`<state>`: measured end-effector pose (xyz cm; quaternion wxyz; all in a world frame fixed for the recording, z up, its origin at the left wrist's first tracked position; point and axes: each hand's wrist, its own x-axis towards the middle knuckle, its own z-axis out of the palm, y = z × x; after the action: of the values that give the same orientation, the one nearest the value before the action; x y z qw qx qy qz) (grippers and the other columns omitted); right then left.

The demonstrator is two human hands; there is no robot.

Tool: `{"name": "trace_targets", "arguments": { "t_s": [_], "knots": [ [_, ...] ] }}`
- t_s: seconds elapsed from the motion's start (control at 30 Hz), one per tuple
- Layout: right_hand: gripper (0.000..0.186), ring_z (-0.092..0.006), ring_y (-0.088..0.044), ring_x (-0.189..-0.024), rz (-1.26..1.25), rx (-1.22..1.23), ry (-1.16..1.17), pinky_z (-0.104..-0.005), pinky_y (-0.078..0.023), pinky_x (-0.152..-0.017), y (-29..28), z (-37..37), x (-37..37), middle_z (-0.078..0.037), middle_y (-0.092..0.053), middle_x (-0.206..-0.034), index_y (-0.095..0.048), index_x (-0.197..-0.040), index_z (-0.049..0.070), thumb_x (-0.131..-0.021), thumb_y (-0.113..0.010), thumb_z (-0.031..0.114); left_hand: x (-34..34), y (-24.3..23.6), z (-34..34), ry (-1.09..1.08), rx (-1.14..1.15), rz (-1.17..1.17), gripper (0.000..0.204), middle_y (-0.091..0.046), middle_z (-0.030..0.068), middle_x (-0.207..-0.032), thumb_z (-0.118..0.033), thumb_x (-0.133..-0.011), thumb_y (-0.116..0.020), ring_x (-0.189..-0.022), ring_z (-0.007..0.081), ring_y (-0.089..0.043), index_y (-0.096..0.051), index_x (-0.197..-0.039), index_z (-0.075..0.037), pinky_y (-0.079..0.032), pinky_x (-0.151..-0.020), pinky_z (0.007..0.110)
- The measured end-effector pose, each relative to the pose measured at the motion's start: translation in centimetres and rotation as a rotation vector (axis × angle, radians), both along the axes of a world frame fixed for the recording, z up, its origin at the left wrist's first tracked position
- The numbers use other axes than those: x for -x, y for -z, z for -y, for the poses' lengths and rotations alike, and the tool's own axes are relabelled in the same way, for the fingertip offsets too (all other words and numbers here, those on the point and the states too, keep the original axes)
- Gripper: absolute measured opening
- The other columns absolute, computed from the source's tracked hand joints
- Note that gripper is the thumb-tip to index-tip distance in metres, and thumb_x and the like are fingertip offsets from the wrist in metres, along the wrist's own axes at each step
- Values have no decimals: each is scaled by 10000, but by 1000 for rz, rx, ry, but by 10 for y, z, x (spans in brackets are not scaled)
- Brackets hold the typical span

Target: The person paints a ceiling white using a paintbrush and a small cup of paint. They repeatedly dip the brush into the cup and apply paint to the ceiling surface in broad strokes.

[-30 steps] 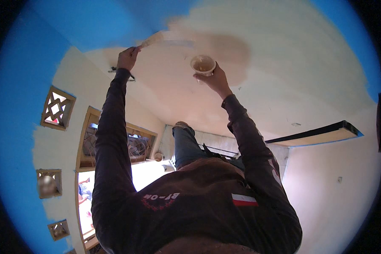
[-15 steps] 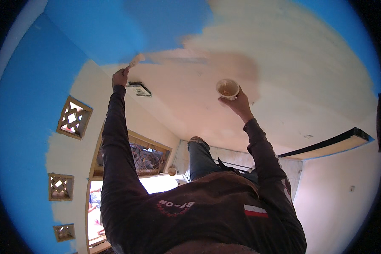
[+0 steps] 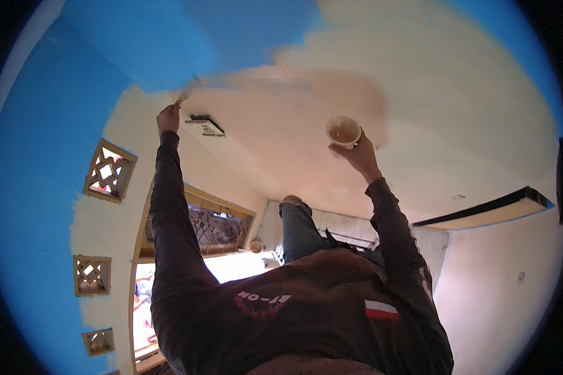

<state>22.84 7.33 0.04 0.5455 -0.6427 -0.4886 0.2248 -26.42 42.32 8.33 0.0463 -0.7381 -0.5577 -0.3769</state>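
Observation:
My left hand (image 3: pixel 168 119) is stretched up at the far left of the wall, its fingers closed round a paintbrush (image 3: pixel 184 95). The bristles are against or very near the wall (image 3: pixel 263 112), close to the corner where blue and cream paint meet; contact cannot be made out for sure. Lower and to the right, my right hand (image 3: pixel 361 156) grips a small pale tub (image 3: pixel 343 132) from below and its side. The tub is tilted so its mouth shows, with some light paint inside.
A switch plate (image 3: pixel 205 126) sits on the wall just right of my left hand. Square lattice vents (image 3: pixel 109 170) pierce the left wall, above a barred window (image 3: pixel 216 226). A dark-edged shelf (image 3: pixel 488 209) juts out at the right.
My left hand and the brush have shifted a little left and down along the wall corner. My right hand and the tub have moved slightly right.

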Motion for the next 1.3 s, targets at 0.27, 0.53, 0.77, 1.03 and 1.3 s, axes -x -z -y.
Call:
{"name": "trace_targets", "arguments": {
  "t_s": [0.27, 0.53, 0.77, 1.03, 1.3],
  "knots": [
    [787, -255, -691, -1100, -61, -5, -35, -376, -564, -923, 7, 15, 8, -138, -703, -1190, -552, -1308, 29, -690, -920, 348, -85, 49, 126, 286, 116, 341, 364, -725, 136, -807, -340, -954, -689, -738, 149, -662, -729, -1030, 13, -526, -681, 344],
    [776, -266, -705, -1067, -70, -27, -51, -376, -570, -903, 12, 26, 11, -135, -716, -1158, -560, -1293, 31, -687, -920, 357, -226, 13, 167, 579, 251, 138, 407, -668, 160, -681, -409, -949, -680, -569, 205, -620, -748, -991, -10, -486, -566, 343],
    [769, -279, -701, -1076, -32, -5, -10, -387, -564, -907, 8, 27, 10, -142, -716, -1155, -567, -1280, 32, -679, -921, 357, -262, 5, 145, 572, 249, -5, 423, -731, 180, -813, -437, -946, -661, -719, 313, -716, -760, -1007, -31, -556, -695, 388],
    [771, -284, -700, -1076, -19, -19, -17, -393, -562, -907, 7, 28, 13, -151, -715, -1153, -561, -1280, 29, -679, -920, 352, -236, 17, 121, 469, 114, 30, 429, -688, 195, -726, -460, -940, -659, -649, 351, -682, -759, -984, -45, -539, -627, 411],
    [778, -264, -689, -1099, -73, -26, -45, -378, -551, -934, 6, 27, 15, -132, -710, -1176, -556, -1297, 29, -681, -919, 335, -172, 20, 73, 374, 104, 12, 443, -715, 197, -790, -484, -927, -668, -732, 360, -706, -764, -996, -57, -553, -660, 441]
  ]
}}
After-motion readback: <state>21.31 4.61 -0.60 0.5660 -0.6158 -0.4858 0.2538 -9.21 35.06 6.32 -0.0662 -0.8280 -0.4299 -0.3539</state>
